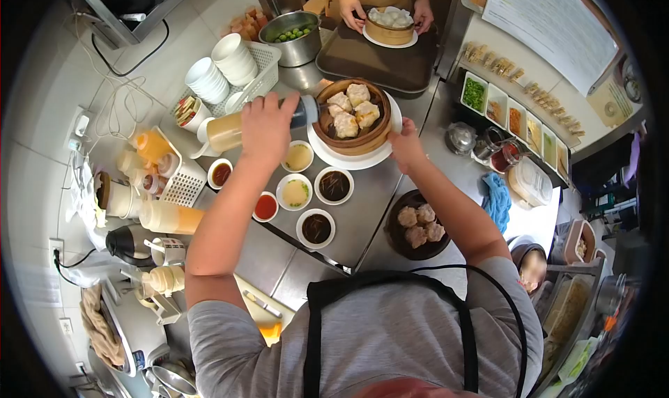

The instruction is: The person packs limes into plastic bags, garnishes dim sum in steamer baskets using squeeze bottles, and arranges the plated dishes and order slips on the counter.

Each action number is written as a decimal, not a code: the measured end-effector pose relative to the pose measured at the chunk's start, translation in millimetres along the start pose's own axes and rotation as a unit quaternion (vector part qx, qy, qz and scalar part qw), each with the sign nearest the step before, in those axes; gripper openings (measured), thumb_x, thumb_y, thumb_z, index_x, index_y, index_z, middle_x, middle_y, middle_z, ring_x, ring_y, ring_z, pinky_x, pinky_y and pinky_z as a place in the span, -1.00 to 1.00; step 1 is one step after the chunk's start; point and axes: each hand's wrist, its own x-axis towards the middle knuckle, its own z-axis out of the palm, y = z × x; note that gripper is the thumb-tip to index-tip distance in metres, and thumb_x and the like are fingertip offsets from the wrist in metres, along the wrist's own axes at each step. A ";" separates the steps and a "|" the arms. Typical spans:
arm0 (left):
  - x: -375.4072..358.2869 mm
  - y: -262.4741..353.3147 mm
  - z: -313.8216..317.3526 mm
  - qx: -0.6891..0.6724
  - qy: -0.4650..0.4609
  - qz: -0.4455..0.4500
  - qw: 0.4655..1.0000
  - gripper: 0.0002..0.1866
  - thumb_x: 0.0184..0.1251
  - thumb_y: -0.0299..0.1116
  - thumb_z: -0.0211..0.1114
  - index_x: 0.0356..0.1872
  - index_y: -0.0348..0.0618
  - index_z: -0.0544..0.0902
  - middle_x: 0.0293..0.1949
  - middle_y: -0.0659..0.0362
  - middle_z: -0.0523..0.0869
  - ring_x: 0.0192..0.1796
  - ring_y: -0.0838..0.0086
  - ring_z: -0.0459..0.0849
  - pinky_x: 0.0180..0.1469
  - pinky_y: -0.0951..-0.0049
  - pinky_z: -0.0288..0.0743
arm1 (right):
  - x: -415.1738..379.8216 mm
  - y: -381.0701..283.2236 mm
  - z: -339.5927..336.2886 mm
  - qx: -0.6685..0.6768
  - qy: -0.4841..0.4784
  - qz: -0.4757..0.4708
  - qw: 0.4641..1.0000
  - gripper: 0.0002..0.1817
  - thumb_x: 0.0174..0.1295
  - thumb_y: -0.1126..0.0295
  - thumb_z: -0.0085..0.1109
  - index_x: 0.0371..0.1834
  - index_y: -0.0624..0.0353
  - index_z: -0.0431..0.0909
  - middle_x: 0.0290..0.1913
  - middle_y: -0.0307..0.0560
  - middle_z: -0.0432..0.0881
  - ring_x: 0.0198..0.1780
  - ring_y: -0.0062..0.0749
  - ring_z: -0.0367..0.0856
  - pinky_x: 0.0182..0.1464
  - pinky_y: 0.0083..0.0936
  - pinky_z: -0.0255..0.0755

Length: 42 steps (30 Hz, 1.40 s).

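Observation:
My left hand (267, 128) is closed round a squeeze bottle (226, 133) of tan liquid. The bottle lies nearly level, its grey-blue cap and nozzle pointing right over a round bamboo steamer (346, 147). Several pale, pleated dumplings (345, 125) sit inside, some with orange-brown patches on top. Beneath the steamer is a white plate (341, 164), and my right hand (408, 147) grips its right rim. Small bowls of clear soup (294, 193), dark sauce with shreds (334, 186) and red sauce (265, 206) stand just below the plate.
Across the counter, another person's hands (351, 11) hold a second steamer (390, 32) above a brown tray (373, 67). A dark steamer of dumplings (401, 243) is near my right forearm. Garnish trays (496, 104) line the right; stacked bowls (233, 58) and a pot (291, 51) stand at left.

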 end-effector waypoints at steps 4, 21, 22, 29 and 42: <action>18.4 -3.3 6.6 -0.002 -0.037 -0.031 0.999 -0.52 -0.18 -0.49 0.15 -0.09 0.05 0.40 -0.30 0.11 0.46 -0.20 0.28 0.45 -0.19 0.27 0.30 | 1.9 2.9 0.2 0.006 0.001 -0.007 1.000 -0.61 0.00 0.56 -0.15 -0.06 0.06 0.10 -0.27 -0.17 0.41 -0.41 -0.51 0.45 -0.60 -0.62 0.31; -127.6 -51.0 -1.4 -0.543 0.255 -0.421 0.680 -0.31 -0.23 -0.60 0.22 0.04 -0.28 0.13 -0.12 0.11 0.40 -0.07 0.45 0.41 0.03 0.49 0.25 | 18.6 5.4 -14.2 0.064 -0.052 0.005 0.997 -0.48 0.01 0.54 -0.17 0.12 0.19 0.03 0.08 0.06 0.24 0.10 -0.16 0.26 0.06 -0.16 0.24; -142.2 -55.4 -5.8 -0.506 0.249 -0.450 0.693 -0.32 -0.23 -0.61 0.22 0.04 -0.28 0.13 -0.12 0.11 0.39 -0.07 0.45 0.41 0.03 0.49 0.25 | 31.6 15.4 -23.6 0.114 -0.123 -0.036 0.985 -0.44 -0.04 0.58 -0.15 0.11 0.15 0.03 0.04 0.03 0.27 0.02 -0.20 0.36 -0.01 -0.22 0.33; -276.7 -92.5 27.1 -0.267 0.345 -0.575 0.692 -0.30 -0.26 -0.59 0.26 0.02 -0.35 0.14 -0.13 0.00 0.40 -0.03 0.30 0.40 0.04 0.42 0.24 | 27.3 11.3 -18.3 0.095 -0.124 -0.004 0.988 -0.46 -0.05 0.60 -0.17 0.09 0.14 0.05 -0.01 -0.01 0.32 -0.02 -0.17 0.39 -0.13 -0.17 0.41; -373.8 -94.5 -12.0 -0.022 0.338 -0.622 0.706 -0.07 -0.25 -0.25 0.40 0.13 -0.38 0.01 0.07 -0.12 0.20 0.10 0.17 0.25 0.13 0.27 0.12 | 8.2 5.3 -6.1 0.087 -0.050 -0.011 0.995 -0.57 -0.04 0.56 -0.15 -0.03 0.10 0.09 -0.18 -0.08 0.38 -0.24 -0.35 0.47 -0.44 -0.41 0.43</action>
